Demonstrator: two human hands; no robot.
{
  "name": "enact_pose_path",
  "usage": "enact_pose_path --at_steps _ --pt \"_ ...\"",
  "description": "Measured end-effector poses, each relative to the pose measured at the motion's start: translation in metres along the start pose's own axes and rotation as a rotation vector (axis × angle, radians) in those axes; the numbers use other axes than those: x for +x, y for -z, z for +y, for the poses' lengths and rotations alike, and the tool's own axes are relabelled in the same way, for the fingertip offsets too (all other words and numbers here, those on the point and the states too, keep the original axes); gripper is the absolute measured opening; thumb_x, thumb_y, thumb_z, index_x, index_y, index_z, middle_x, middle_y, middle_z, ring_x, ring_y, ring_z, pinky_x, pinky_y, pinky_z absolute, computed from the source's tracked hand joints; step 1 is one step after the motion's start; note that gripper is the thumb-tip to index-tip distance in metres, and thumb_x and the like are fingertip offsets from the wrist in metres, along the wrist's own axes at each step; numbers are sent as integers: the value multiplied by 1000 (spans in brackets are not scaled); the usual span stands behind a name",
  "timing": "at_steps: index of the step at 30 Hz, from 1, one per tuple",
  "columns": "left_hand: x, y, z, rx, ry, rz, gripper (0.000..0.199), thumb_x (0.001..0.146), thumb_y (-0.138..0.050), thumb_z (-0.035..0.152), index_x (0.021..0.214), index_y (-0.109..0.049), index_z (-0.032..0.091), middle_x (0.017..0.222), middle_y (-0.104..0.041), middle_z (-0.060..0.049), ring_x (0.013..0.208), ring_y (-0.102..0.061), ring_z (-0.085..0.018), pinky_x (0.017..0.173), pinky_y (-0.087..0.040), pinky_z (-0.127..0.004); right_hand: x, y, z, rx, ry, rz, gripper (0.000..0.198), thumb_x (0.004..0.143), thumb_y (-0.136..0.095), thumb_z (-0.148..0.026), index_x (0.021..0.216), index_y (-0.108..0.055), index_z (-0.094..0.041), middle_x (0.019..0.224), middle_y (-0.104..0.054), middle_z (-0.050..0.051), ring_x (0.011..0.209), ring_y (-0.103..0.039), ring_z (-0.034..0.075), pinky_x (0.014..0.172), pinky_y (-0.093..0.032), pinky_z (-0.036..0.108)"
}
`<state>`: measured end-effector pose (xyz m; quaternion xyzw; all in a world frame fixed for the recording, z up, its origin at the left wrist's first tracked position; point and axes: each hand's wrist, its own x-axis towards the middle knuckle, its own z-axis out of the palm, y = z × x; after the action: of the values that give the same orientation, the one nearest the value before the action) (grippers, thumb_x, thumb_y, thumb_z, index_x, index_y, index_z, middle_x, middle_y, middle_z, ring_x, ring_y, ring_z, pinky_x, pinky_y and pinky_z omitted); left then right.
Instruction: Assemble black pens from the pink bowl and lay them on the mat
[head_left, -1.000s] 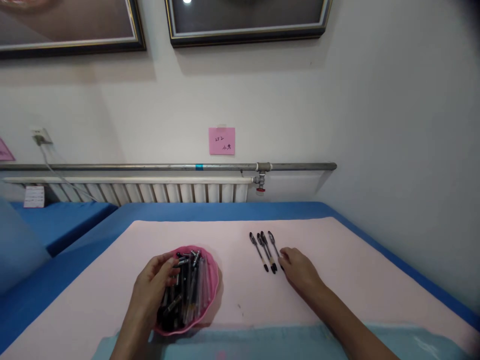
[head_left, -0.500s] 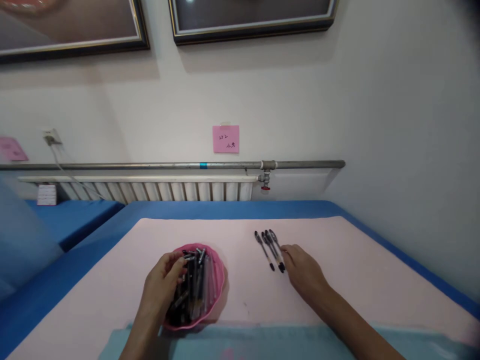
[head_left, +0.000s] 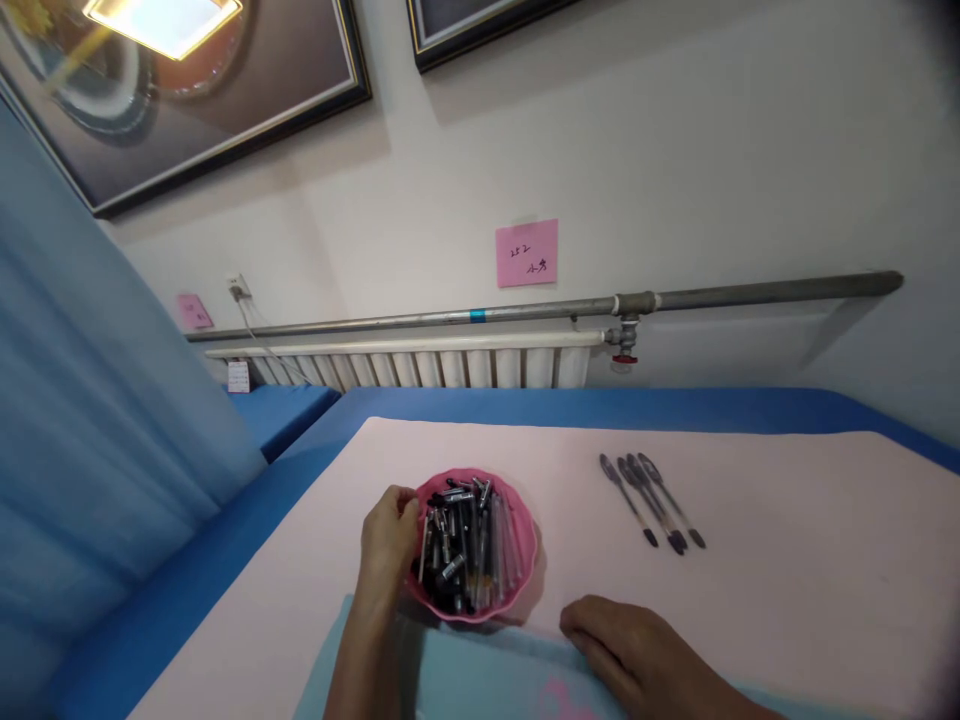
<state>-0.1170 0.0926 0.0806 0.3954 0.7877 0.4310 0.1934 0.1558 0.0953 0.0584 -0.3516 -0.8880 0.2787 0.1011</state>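
Observation:
A round pink basket (head_left: pixel 525 575) with a scalloped rim holds many black and clear pen parts (head_left: pixel 465 540). At the basket's left rim is my left hand (head_left: pixel 390 535), its thumb and fingers closed on the edge. My right hand (head_left: pixel 626 640) is low at the front of the pink surface, right of the basket, fingers folded together with nothing showing in them. Beyond it, several black-capped pens (head_left: pixel 651 500) lie side by side at a slant, apart from both hands.
A pink sheet (head_left: pixel 787 560) covers the blue bed (head_left: pixel 600 405). Light blue cloth (head_left: pixel 487 670) lies along the near edge. Behind are a white radiator (head_left: pixel 480 365) and a metal pipe (head_left: pixel 750 295) with a red valve. A blue curtain (head_left: pixel 97 430) hangs at left.
My right hand has left the pens and come back toward the near edge. My left hand has shifted from over the pen parts to the basket's rim. The view has turned left and tilted.

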Motion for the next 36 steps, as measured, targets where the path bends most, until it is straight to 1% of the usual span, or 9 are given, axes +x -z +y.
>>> enact_pose_path --at_steps 4,7,10,13,17,20,24,29,36 --pt "-6 -1 4 92 -41 -75 9 72 -52 17 71 -61 18 67 -64 -1 63 -57 -13 59 -38 -22 0 -1 2 -11 22 -5 24 89 -33 -24 77 -53 -21 79 -63 3 72 -58 17 65 -43 27" --pt "-9 -1 8 255 -88 -113 10 71 -52 15 67 -61 18 65 -64 0 64 -56 -13 59 -35 -22 -1 -2 1 -4 10 -3 23 88 -34 -24 76 -53 -21 77 -63 3 70 -57 17 64 -42 27" --pt "-10 0 9 395 -105 -88 16 74 -45 16 71 -61 18 71 -66 -4 68 -57 -15 60 -35 -23 0 -2 1 -4 2 13 24 88 -34 -23 76 -54 -21 78 -63 3 71 -57 17 64 -42 27" --pt "-10 2 6 422 -105 -61 18 74 -45 20 69 -62 16 69 -66 -10 67 -58 -20 59 -34 -27 0 -3 2 -15 11 20 25 88 -34 -22 80 -57 -21 80 -64 3 73 -58 17 67 -43 27" --pt "-13 0 3 428 -126 -57 12 68 -53 21 59 -60 18 59 -63 -8 63 -58 -22 59 -34 -29 0 -2 1 -11 6 11 23 87 -36 -21 83 -59 -21 83 -65 3 74 -59 16 66 -43 25" --pt "-17 -6 8 399 -171 -42 12 70 -51 19 67 -62 21 66 -65 -5 67 -58 -21 62 -35 -28 0 0 -1 -18 -8 11 22 86 -37 -20 83 -59 -21 84 -65 4 76 -60 17 67 -43 25" --pt "-24 -19 20 450 -275 -158 19 74 -45 17 77 -64 20 81 -67 -7 76 -59 -21 67 -38 -28 0 1 -3 -33 -22 1 23 86 -36 -19 82 -59 -21 83 -65 4 75 -59 17 66 -43 26" --pt "-29 -32 27 680 -258 -205 19 76 -50 28 79 -65 17 93 -62 -12 87 -58 -24 76 -40 -33 -1 1 -3 -30 -3 9 24 87 -35 -20 83 -59 -21 83 -65 4 75 -59 17 68 -43 26" --pt "-27 -32 26 726 -224 -215 23 73 -52 31 76 -67 15 97 -61 -13 89 -57 -24 77 -41 -32 -1 -1 -1 -23 16 28 23 87 -37 -19 84 -59 -21 82 -65 3 75 -59 17 67 -42 25"
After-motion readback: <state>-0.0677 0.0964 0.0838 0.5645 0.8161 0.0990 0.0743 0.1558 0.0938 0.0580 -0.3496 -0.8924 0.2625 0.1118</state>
